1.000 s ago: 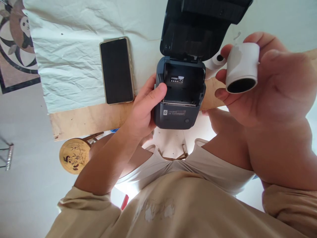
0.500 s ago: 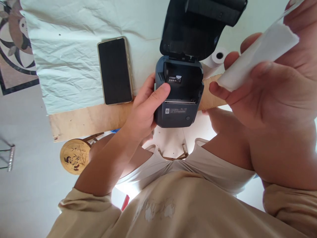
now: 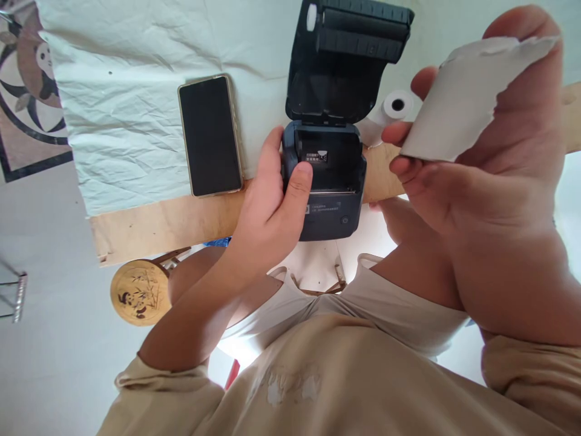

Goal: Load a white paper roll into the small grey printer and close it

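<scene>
A small dark label printer (image 3: pixel 333 181) stands at the near edge of the table with its lid (image 3: pixel 345 60) swung up and its paper bay empty. My left hand (image 3: pixel 272 206) grips the printer's left side, thumb over the front rim. My right hand (image 3: pixel 481 163) is raised close to the camera, to the right of the printer, and pinches a white paper roll (image 3: pixel 463 103) with a torn loose end between fingers and thumb.
A black phone (image 3: pixel 209 134) lies face up left of the printer on a wrinkled white cloth (image 3: pixel 136 91). Another white paper roll (image 3: pixel 394 108) lies behind the printer's right side. The wooden table edge (image 3: pixel 172 221) runs below them. A round panda stool (image 3: pixel 136 292) stands on the floor.
My right hand turned and lifted the roll, so its torn paper side now faces me instead of its dark core. My left thumb slid further over the printer's front. The view tilted down slightly.
</scene>
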The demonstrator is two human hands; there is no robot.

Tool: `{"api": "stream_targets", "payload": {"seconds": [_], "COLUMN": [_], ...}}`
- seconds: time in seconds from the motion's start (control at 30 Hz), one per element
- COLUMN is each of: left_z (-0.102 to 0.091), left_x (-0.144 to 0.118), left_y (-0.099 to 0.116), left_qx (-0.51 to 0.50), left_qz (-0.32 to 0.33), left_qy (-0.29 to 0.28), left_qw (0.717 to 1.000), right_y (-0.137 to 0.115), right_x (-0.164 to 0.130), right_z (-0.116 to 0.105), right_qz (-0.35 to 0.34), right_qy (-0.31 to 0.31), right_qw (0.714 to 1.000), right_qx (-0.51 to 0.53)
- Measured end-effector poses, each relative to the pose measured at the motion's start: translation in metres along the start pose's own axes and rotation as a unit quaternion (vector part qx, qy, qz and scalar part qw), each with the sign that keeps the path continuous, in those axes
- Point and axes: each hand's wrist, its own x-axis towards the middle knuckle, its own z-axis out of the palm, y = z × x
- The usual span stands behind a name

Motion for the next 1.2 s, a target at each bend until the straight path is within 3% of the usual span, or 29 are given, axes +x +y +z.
{"api": "stream_targets", "payload": {"seconds": [0.13,0.37,0.7,0.87,1.07,1.2], "left_z": [-0.004,0.000,0.003,0.003,-0.002,-0.004], "left_x": [0.002,0.001,0.010,0.010,0.006,0.010], "left_y": [-0.005,-0.008,-0.003,-0.002,0.013,0.029], "left_qx": [0.094,0.144,0.102,0.076,-0.033,-0.115], "left_qz": [0.044,0.039,0.075,0.097,0.012,-0.050], "left_qy": [-0.013,0.030,0.023,0.056,0.065,0.020], "left_qw": [0.995,0.988,0.992,0.991,0.997,0.992], "right_y": [0.006,0.010,0.015,0.019,0.020,0.019], "right_x": [-0.004,-0.008,-0.008,-0.008,-0.007,-0.007], "right_z": [0.000,0.002,0.003,0.003,0.003,0.001], "right_qz": [-0.032,-0.014,-0.023,-0.034,-0.016,-0.001], "right_qy": [0.002,-0.093,-0.100,-0.099,-0.088,-0.096], "right_qw": [0.999,0.995,0.995,0.995,0.996,0.995], "right_qx": [-0.043,-0.034,-0.013,0.009,0.008,0.024]}}
